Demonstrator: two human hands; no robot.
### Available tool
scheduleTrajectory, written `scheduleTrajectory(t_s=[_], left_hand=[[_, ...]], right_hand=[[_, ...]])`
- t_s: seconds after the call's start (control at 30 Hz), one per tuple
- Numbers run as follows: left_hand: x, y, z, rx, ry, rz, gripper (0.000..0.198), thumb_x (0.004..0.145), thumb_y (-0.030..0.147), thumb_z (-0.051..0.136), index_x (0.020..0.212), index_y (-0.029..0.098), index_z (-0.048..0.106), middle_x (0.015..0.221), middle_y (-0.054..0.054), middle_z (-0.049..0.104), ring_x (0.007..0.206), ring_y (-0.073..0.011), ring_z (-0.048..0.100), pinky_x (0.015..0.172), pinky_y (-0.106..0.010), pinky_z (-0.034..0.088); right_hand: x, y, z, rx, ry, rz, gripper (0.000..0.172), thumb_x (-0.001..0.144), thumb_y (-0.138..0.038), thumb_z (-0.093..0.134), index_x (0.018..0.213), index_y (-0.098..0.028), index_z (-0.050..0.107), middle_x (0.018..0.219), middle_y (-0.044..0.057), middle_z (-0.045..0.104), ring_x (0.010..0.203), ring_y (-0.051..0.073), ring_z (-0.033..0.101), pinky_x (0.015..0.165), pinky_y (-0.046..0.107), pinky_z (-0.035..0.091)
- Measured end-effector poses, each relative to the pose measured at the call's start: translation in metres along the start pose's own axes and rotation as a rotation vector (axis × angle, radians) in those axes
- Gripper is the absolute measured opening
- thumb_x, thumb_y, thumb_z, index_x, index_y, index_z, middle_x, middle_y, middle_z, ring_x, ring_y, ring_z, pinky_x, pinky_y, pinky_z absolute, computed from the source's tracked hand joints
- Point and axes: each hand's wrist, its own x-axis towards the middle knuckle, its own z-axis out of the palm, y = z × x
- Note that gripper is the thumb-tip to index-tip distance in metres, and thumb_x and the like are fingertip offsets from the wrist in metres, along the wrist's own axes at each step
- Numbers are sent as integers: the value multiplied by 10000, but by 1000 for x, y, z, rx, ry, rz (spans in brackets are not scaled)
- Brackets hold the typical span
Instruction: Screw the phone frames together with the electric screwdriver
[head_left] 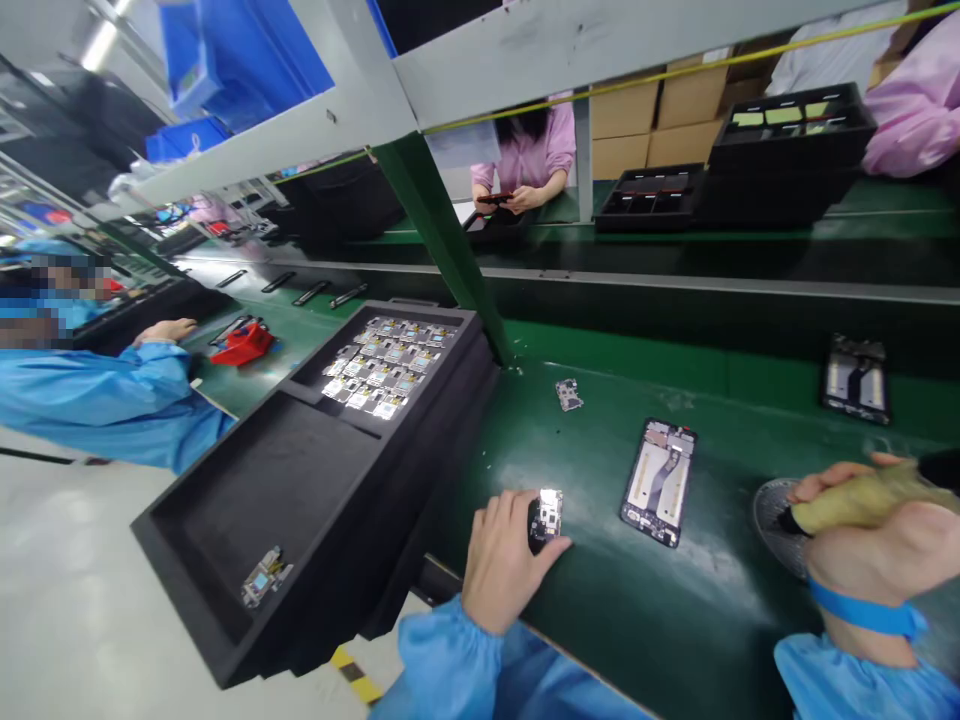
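Observation:
My left hand (501, 565) rests at the near edge of the green mat (675, 600), shut on a small shiny circuit board (549, 515) with a black backing. My right hand (874, 540) grips a tool with a yellow wrapped handle (855, 505), its black tip over a round metal mesh disc (780, 525). A blue wrist strap (866, 612) circles that wrist. Between my hands lies a phone frame (658, 483), face up. Another phone frame (855, 380) lies farther right, and a small board (569, 394) sits beyond my left hand.
A black foam tray (382, 365) holds several rows of boards, with one board (264, 578) in its lower compartment. A co-worker's blue-sleeved hand (165, 332) lies beside a red tool (247, 345). Across the raised conveyor, a person in pink (525, 160) holds a phone.

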Motion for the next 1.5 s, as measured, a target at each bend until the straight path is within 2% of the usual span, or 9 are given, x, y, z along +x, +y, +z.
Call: scheduleTrajectory(t_s=[0.13,0.27,0.37,0.5,0.63,0.73,0.9,1.23,1.5], left_hand=[[-10,-9,9,56,71,54,324,1093,280,611,1415,275,645,1288,-119,763,1125,-333,751,948,-486,617],[19,-26,5,-96,63,200,282,1089,192,576,1339,285,667,1326,-79,764,1198,-289,751,1026,-448,635],[50,-23,2,-194,-8,325,242,1087,190,629,1309,268,685,1326,-64,767,1186,-257,756,1011,-414,647],[104,10,16,-270,-58,531,236,1097,194,677,1325,250,702,1385,-82,751,1216,-239,736,1067,-405,628],[159,55,51,-226,-73,746,185,1090,184,704,1269,221,732,1395,-82,756,1237,-244,719,1100,-412,616],[184,78,73,-111,-71,819,191,1086,152,694,1262,204,743,1428,-85,751,1264,-265,708,1094,-433,612],[192,80,85,-40,-55,855,235,1096,134,666,1312,198,732,1457,-94,740,1276,-270,702,1077,-446,610],[188,70,78,-283,-203,876,248,1129,200,636,1362,213,720,1459,-102,732,1299,-250,689,1147,-433,610],[185,66,76,-264,-268,849,286,1154,232,581,1396,245,733,1488,-98,708,1338,-260,667,1180,-452,604]], right_hand=[[-3,-4,5,-24,10,-107,465,831,-690,639,994,-255,650,656,22,587,482,227,542,444,398,472],[-4,-4,7,-1,7,-121,507,848,-740,648,1004,-258,670,633,9,606,438,228,539,411,391,460],[-4,1,5,42,0,-110,531,851,-751,674,1028,-251,687,634,-1,630,427,229,551,393,372,456],[-6,5,3,70,-22,-114,526,880,-738,695,1061,-244,686,662,3,643,440,219,569,393,349,468],[-8,4,5,102,-43,-128,470,926,-705,660,1077,-263,703,676,24,646,432,224,560,370,360,456],[-10,5,6,127,-52,-123,415,948,-651,663,1093,-266,718,692,29,657,444,221,570,370,351,455],[-13,11,4,133,-68,-135,463,983,-666,657,1152,-237,698,732,15,671,480,191,592,416,325,488],[-13,7,4,128,-71,-145,437,993,-649,657,1158,-248,705,733,13,663,482,189,580,415,326,472],[-12,6,6,125,-56,-152,484,981,-678,664,1132,-218,684,715,0,665,462,178,584,420,314,471]])
